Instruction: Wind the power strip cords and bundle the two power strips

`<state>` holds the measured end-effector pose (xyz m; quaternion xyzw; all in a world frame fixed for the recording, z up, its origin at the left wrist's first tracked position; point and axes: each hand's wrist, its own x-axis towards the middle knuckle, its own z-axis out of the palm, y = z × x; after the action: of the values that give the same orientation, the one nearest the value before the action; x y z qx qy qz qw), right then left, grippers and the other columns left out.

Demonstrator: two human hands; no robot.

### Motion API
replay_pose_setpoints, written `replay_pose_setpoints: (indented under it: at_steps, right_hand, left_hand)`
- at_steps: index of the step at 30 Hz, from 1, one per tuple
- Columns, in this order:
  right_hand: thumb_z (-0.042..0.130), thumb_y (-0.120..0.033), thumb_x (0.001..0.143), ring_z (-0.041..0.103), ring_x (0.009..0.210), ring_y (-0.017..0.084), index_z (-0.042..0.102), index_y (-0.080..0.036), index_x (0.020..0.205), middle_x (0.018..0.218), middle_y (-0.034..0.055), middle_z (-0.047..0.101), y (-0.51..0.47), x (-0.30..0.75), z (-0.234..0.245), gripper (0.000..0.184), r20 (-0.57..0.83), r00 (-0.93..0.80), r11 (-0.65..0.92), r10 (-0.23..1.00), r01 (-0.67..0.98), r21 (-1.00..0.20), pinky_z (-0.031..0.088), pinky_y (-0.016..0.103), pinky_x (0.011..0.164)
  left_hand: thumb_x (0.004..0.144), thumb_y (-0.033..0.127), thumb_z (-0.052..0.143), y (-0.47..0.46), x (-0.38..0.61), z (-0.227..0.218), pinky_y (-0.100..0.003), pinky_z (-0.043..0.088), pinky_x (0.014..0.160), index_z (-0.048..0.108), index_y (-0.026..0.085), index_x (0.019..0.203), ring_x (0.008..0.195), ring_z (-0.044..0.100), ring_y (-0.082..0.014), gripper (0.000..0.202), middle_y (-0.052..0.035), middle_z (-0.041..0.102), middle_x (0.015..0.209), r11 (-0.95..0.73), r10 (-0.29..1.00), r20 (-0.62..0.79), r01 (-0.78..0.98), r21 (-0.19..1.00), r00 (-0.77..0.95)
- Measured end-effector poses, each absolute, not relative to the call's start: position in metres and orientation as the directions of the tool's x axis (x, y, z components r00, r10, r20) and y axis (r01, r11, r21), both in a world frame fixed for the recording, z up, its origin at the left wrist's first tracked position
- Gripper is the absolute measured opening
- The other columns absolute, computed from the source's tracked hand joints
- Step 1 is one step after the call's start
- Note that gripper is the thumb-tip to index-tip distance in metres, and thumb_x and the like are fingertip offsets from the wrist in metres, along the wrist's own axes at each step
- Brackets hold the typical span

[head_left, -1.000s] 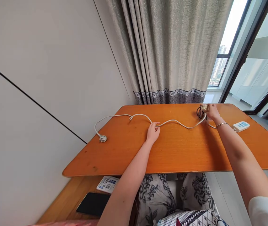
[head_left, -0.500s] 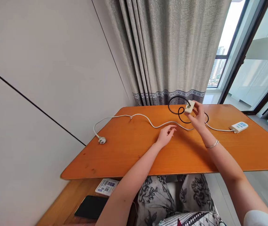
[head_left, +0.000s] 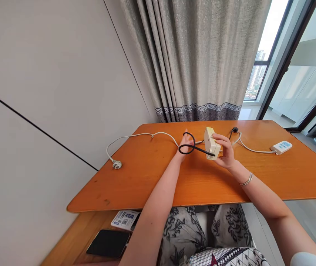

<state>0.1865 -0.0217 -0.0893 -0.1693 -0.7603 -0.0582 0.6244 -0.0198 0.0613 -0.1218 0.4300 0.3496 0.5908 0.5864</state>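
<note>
Behind the orange-brown table [head_left: 144, 184], a grey curtain [head_left: 202, 55] is being lit by daylight from the window [head_left: 258, 77] on the right, and out over the tabletop a cream box [head_left: 209, 142] is being held up, right of the middle and between the two hands! It is being gripped by the right hand [head_left: 221, 149], with fingers being laid along the upper side and the thumb being set beneath, while a silver bangle [head_left: 247, 180] is being worn at that wrist. Out of the box's lower end a black cord [head_left: 199, 149] is being carried leftward, and a loose coil is being formed right in front of the left hand [head_left: 186, 141]. That hand is being partly covered by the coil, so whether anything is being pinched there cannot be told. Across the left half, a white cord [head_left: 131, 136] is being stretched in a slack wave, its round plug [head_left: 117, 164] being left near the table's left edge. Over on the right, a white unit with blue print [head_left: 282, 147] is being joined by another run of white cord [head_left: 254, 150], and near the far edge a black plug [head_left: 235, 130] is being supported by the tabletop. Down below, a dark phone [head_left: 108, 244] and a printed white packet [head_left: 123, 219] are being borne by a lower wooden surface [head_left: 69, 240]
</note>
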Motion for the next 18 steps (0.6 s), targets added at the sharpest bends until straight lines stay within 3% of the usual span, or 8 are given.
replay_pose_setpoints:
  at_steps: [4, 8, 12, 18]
  right_hand:
    - [0.066, -0.033, 0.090, 0.063, 0.124, 0.028, 0.041, -0.032, 0.137, 0.128, 0.0107, 0.065, -0.032, 0.192, -0.088, 0.054, 0.946, -0.297, 0.951, 0.128, 0.308, -0.033, 0.052, 0.057, 0.106]
    - [0.065, -0.027, 0.090, 0.065, 0.122, 0.025, 0.046, -0.032, 0.133, 0.124, 0.0079, 0.069, -0.046, 0.214, -0.090, 0.047, 0.908, -0.409, 0.901, 0.091, 0.423, 0.100, 0.053, 0.056, 0.105]
    - [0.067, -0.024, 0.090, 0.064, 0.122, 0.025, 0.053, -0.031, 0.127, 0.119, 0.0070, 0.070, -0.062, 0.259, -0.088, 0.040, 0.902, -0.428, 0.788, 0.062, 0.575, 0.219, 0.053, 0.054, 0.106]
    - [0.071, -0.025, 0.088, 0.066, 0.118, 0.026, 0.054, -0.028, 0.124, 0.120, 0.0084, 0.070, -0.090, 0.365, -0.077, 0.040, 0.867, -0.430, 0.475, 0.251, 0.835, 0.276, 0.052, 0.050, 0.105]
  left_hand:
    - [0.092, 0.034, 0.037, 0.067, -0.068, -0.104, -0.030, 0.047, 0.104, 0.072, 0.024, 0.120, 0.136, 0.056, -0.0202, 0.046, -0.0072, 0.062, 0.144, -0.208, 0.965, 0.098, -0.487, 0.849, -0.242]
    - [0.096, 0.047, 0.028, 0.064, -0.101, -0.095, -0.034, 0.043, 0.109, 0.077, 0.020, 0.098, 0.136, 0.056, -0.0216, 0.056, -0.0119, 0.068, 0.135, -0.374, 0.881, 0.145, -0.476, 0.796, -0.449]
    - [0.095, 0.047, 0.031, 0.062, -0.107, -0.093, -0.036, 0.038, 0.114, 0.077, 0.020, 0.084, 0.136, 0.056, -0.0217, 0.054, -0.0134, 0.073, 0.126, -0.383, 0.869, 0.144, -0.458, 0.802, -0.474]
    - [0.099, 0.048, 0.029, 0.060, -0.092, -0.099, -0.044, 0.026, 0.124, 0.077, 0.023, 0.090, 0.150, 0.040, -0.0228, 0.055, -0.0102, 0.067, 0.138, -0.283, 0.933, 0.152, -0.408, 0.868, -0.325]
